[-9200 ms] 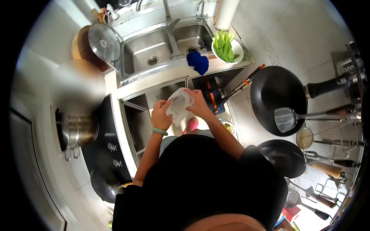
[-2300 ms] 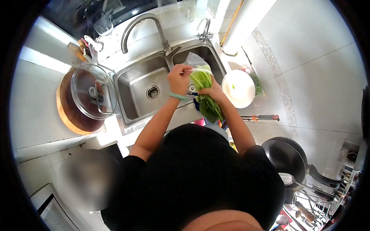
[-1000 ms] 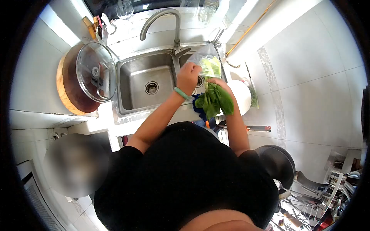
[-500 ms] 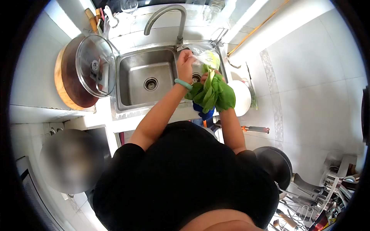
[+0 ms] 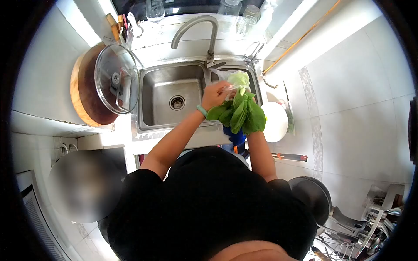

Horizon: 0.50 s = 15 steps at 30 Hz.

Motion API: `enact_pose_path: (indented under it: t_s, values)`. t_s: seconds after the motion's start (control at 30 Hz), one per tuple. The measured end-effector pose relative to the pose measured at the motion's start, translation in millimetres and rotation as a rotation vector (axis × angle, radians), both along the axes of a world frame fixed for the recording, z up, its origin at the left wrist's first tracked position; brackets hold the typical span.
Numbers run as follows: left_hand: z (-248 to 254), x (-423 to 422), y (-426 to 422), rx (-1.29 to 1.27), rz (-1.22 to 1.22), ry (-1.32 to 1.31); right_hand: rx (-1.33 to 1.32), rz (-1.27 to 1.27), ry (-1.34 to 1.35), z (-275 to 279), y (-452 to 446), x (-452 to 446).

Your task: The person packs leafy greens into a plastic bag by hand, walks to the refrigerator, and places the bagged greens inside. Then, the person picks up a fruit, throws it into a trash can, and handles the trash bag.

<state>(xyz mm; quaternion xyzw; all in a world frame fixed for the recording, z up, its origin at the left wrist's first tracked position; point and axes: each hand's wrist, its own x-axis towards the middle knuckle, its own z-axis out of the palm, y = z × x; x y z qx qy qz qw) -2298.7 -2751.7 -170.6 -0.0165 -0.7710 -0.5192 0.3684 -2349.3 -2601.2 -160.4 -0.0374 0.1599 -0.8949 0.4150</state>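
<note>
A bunch of leafy greens [image 5: 244,114] hangs over the front of the small right sink basin, leaves toward me. Its pale end sits inside a clear plastic bag [image 5: 224,75]. My left hand [image 5: 213,94], with a pale green bangle on the wrist, is closed with its fingertips pinching the bag's plastic beside the stems. Leaves cover most of my right hand [image 5: 233,94], which is wrapped around the greens from the right and below.
The large steel basin [image 5: 152,104] lies left, under a curved faucet [image 5: 213,32]. A glass lid [image 5: 99,78] leans on round wooden boards [image 5: 80,98]. A white round item [image 5: 276,124] stands right of the sink. A dark pan [image 5: 311,198] is at my right side.
My left hand has come down toward me and closer to the greens, with the bag's plastic drawn along. The right hand still holds the greens. The view has shifted slightly.
</note>
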Motion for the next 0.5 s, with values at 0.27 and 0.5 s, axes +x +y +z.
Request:
enact_pose_path:
  t_s: [0.27, 0.5]
  values:
    - [40.9, 1.2, 13.5, 0.079, 0.175, -0.077, 0.444, 0.083, 0.14, 9.9, -0.4, 16.9]
    - [29.4, 2.7, 11.0, -0.018, 0.097, -0.317, 0.667, 0.204, 0.306, -11.9, 17.0, 4.8]
